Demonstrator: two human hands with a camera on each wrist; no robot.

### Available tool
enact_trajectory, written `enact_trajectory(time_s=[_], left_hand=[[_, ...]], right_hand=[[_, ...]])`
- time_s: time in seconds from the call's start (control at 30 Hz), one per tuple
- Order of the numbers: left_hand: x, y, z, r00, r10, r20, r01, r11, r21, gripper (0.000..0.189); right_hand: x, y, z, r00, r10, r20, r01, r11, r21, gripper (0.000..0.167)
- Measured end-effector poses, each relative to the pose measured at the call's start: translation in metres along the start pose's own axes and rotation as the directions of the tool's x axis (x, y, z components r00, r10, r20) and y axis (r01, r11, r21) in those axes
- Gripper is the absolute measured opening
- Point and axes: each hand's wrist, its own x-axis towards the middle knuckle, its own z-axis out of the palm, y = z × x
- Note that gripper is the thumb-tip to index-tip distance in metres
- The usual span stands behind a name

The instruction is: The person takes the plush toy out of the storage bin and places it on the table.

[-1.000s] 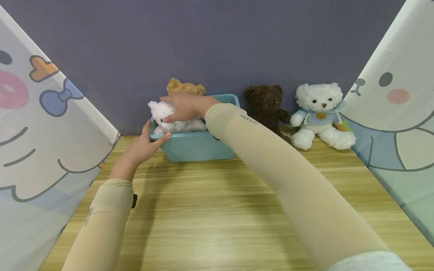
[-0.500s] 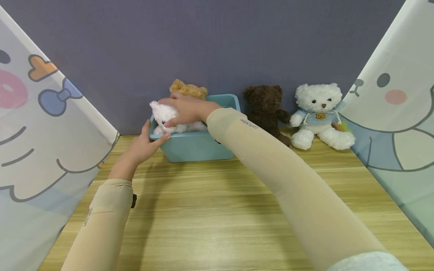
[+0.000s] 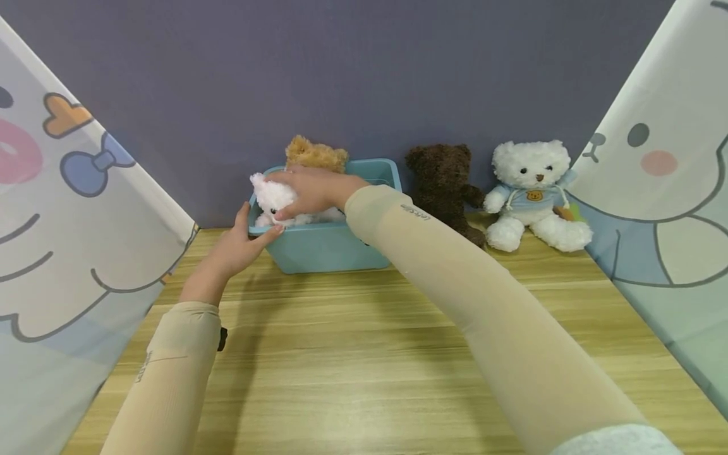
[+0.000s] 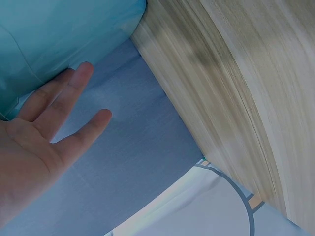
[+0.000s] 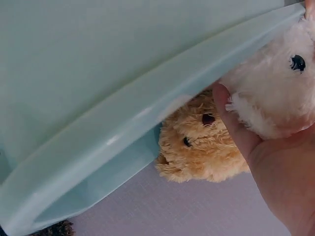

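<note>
In the head view, my right hand [image 3: 315, 189] lies over the head of a white plush toy [image 3: 272, 194] with a pointed ear, which sits in the left part of a light blue bin [image 3: 330, 249]. The right wrist view shows the thumb bent along the side of the plush head [image 5: 275, 93]. My left hand [image 3: 230, 256] touches the bin's left front corner, thumb on the front rim and straight fingers along the left side. Behind the white toy, the head of a light brown teddy bear [image 3: 324, 155] rises above the rim; its body is hidden.
A dark brown teddy bear [image 3: 440, 180] sits just right of the bin. Farther right is a white teddy bear [image 3: 531, 164] in a blue hoodie. A grey wall panel [image 3: 364, 76] stands behind the wooden table [image 3: 352, 366], with printed curtains [image 3: 74, 253] at both sides.
My right hand has sunk slightly on the white plush toy, whose head sits a little lower. The light brown bear's head has shifted slightly right. My left hand stays at the bin's corner.
</note>
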Motion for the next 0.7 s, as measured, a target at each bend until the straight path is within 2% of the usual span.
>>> enact_trajectory(time_s=[0.17,0.37,0.53,0.7], left_hand=[[-0.001,0.003,-0.002,1.0,-0.005,0.017,0.005,1.0,-0.006,0.127],[0.001,0.005,-0.003,0.999,-0.009,0.036,0.009,1.0,0.022,0.128],[0.0,0.006,-0.005,1.0,-0.009,0.026,0.009,1.0,0.024,0.129],[-0.001,0.004,-0.005,0.999,-0.018,0.033,0.017,0.999,0.036,0.129]], right_hand=[[-0.002,0.003,0.0,1.0,-0.008,-0.006,0.008,1.0,0.028,0.09],[-0.006,0.011,0.0,0.996,-0.056,-0.067,0.061,0.995,0.074,0.08],[-0.01,0.013,-0.004,0.982,-0.112,-0.151,0.129,0.986,0.104,0.068],[-0.013,0.009,-0.012,0.968,-0.157,-0.194,0.177,0.98,0.088,0.06]])
